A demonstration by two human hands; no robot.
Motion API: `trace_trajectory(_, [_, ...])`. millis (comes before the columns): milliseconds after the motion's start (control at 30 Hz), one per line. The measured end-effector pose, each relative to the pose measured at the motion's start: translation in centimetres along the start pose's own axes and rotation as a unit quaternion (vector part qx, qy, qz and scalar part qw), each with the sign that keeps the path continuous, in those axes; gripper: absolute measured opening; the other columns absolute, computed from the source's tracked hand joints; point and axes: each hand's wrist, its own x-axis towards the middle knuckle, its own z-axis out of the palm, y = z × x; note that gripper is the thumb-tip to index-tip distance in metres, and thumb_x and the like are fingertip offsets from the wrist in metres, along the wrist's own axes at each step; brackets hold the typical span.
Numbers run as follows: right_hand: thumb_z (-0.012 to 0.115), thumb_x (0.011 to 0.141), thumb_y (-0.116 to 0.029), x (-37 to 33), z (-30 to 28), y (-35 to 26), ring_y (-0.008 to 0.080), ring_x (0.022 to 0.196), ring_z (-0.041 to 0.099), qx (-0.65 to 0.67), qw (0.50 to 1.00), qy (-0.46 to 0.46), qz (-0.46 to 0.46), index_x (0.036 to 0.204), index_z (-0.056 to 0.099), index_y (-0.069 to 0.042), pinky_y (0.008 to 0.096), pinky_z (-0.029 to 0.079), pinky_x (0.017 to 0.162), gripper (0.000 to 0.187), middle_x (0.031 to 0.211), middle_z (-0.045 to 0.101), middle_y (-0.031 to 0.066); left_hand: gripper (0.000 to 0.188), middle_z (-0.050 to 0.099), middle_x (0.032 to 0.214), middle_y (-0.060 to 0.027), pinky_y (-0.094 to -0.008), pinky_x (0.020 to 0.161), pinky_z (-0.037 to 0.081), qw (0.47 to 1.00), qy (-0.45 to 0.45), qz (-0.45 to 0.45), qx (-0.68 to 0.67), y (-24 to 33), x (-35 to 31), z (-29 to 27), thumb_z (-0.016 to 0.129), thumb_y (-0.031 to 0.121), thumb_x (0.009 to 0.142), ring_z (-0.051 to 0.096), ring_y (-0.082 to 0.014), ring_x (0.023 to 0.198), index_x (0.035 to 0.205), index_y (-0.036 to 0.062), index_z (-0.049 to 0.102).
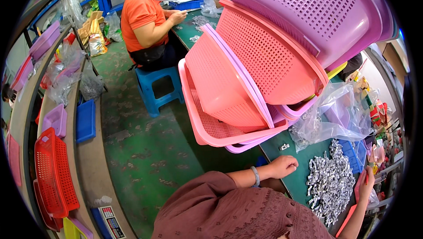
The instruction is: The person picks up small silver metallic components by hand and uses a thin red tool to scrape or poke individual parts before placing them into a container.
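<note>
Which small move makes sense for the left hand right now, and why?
Probably reach the left hand slightly forward to the lone silvery metal piece: it lies on the green tabletop, apart from the pile of silvery metal pieces, just beyond that hand.

No readable text — markings on the scale (111, 224) are too small.

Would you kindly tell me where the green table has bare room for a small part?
A narrow strip of tabletop lies bare between the left hand and the silvery metal pieces. Farther off, stacked baskets and a clear plastic bag crowd it.
</note>
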Motion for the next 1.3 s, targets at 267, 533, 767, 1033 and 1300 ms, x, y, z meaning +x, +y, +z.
trace_trajectory(267, [0.047, 0.083, 0.001, -0.6, 0.1, 0.4, 0.0379, 0.086, 0.055, 0.011, 0.999, 0.006, -0.034, 0.087, 0.051, 0.005, 0.0372, 0.042, 0.082, 0.007, 0.090, 0.056, 0.0235, 0.013, 0.057, 0.080, -0.0111, -0.0317, 0.064, 0.045, 1.000, 0.000, 0.005, 0.010, 0.4, 0.0, -0.2, 0.053, 0.011, 0.080, 0.056, -0.0234, 0.071, 0.086, -0.0002, 0.056])
trace_trajectory(533, [0.046, 0.083, 0.002, -1.6, 0.1, 0.5, 0.0394, 0.090, 0.055, -0.027, 0.995, 0.052, -0.084, 0.090, 0.051, 0.007, 0.0387, 0.042, 0.083, 0.010, 0.095, 0.056, 0.0251, 0.012, 0.057, 0.076, -0.0126, -0.0336, 0.062, 0.044, 1.000, 0.023, 0.009, -0.004, 0.5, 0.0, 0.1, 0.054, 0.011, 0.078, 0.056, -0.0253, 0.070, 0.080, -0.0006, 0.056])
trace_trajectory(767, [0.046, 0.085, 0.000, -2.1, -1.2, -4.4, 0.0327, 0.085, 0.057, 0.020, 0.995, 0.059, -0.079, 0.090, 0.052, 0.005, 0.0350, 0.043, 0.079, 0.009, 0.088, 0.057, 0.0207, 0.013, 0.057, 0.080, -0.0109, -0.0313, 0.065, 0.045, 1.000, -0.005, -0.011, 0.015, 0.3, 0.0, 0.0, 0.054, 0.011, 0.080, 0.056, -0.0230, 0.072, 0.086, 0.0001, 0.057])
trace_trajectory(1033, [0.045, 0.085, 0.001, -2.5, -2.4, -7.3, 0.0381, 0.095, 0.054, 0.016, 0.997, 0.035, -0.064, 0.090, 0.051, 0.006, 0.0381, 0.039, 0.088, 0.010, 0.094, 0.055, 0.0250, 0.013, 0.057, 0.081, -0.0109, -0.0315, 0.065, 0.045, 1.000, -0.009, -0.010, 0.020, 0.7, -0.1, -0.1, 0.053, 0.011, 0.080, 0.057, -0.0234, 0.072, 0.086, 0.0000, 0.057])
trace_trajectory(1300, [0.046, 0.085, 0.001, -3.3, 0.2, -9.0, 0.0264, 0.086, 0.056, 0.059, 0.993, 0.081, -0.059, 0.099, 0.054, 0.002, 0.0329, 0.042, 0.083, 0.016, 0.093, 0.058, 0.0158, 0.013, 0.057, 0.082, -0.0113, -0.0300, 0.067, 0.045, 1.000, 0.014, -0.001, -0.018, 0.6, -0.4, -0.2, 0.052, 0.010, 0.082, 0.057, -0.0224, 0.074, 0.088, -0.0003, 0.058])
